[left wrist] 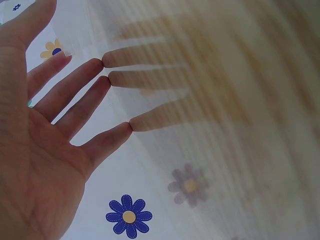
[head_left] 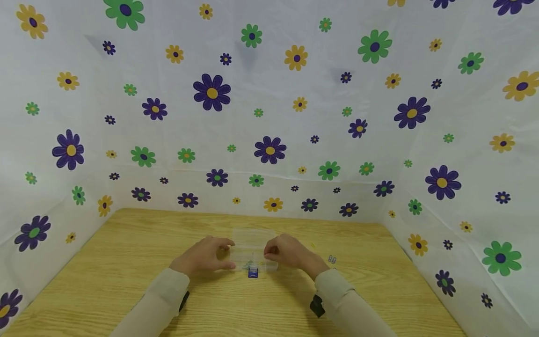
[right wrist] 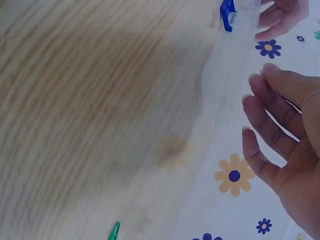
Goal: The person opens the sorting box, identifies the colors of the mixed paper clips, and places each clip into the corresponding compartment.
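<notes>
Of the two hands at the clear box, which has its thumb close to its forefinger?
The right hand, at the right side of the clear box: its thumb tip lies close by the forefinger, while the left hand opposite has thumb and fingers spread apart.

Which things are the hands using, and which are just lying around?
In use, it seems:
left hand
right hand
clear box
its blue latch
tiny bits in the box

Just lying about:
two grey pieces
yellow piece
green piece
No hand touches these, though they might belong too.
</notes>
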A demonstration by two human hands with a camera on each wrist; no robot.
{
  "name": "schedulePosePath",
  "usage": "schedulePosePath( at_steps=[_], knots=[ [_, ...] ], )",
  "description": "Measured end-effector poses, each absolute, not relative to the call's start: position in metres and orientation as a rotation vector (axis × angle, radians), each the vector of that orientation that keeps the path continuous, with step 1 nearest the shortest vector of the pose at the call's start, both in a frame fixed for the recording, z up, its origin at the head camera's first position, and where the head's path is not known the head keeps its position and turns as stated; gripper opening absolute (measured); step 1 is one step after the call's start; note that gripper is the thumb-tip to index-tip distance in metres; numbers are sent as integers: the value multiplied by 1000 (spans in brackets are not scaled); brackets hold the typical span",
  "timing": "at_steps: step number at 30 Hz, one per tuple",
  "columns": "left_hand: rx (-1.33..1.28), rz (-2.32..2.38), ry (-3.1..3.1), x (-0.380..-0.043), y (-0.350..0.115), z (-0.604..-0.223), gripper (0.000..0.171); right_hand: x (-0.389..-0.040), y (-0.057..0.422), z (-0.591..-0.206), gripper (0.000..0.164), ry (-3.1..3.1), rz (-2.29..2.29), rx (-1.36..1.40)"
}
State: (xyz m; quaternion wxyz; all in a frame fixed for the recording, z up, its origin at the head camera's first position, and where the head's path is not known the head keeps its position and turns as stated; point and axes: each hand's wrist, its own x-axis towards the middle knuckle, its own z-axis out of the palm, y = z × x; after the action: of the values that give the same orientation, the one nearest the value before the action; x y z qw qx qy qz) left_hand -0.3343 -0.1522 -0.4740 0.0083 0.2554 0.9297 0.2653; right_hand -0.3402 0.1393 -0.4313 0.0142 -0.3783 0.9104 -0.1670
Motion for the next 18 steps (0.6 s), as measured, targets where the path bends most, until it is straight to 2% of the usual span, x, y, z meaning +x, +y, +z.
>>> schedulePosePath(
  at_steps=[4,18],
  knots=[
    [805,832,2903,-335,-152,-475,72,-343,148,-428,9,2833,-569,-1210],
    [802,811,2910,-334,-154,-472,72,-348,200,-422,11,2815,-710,-1055]
  ],
)
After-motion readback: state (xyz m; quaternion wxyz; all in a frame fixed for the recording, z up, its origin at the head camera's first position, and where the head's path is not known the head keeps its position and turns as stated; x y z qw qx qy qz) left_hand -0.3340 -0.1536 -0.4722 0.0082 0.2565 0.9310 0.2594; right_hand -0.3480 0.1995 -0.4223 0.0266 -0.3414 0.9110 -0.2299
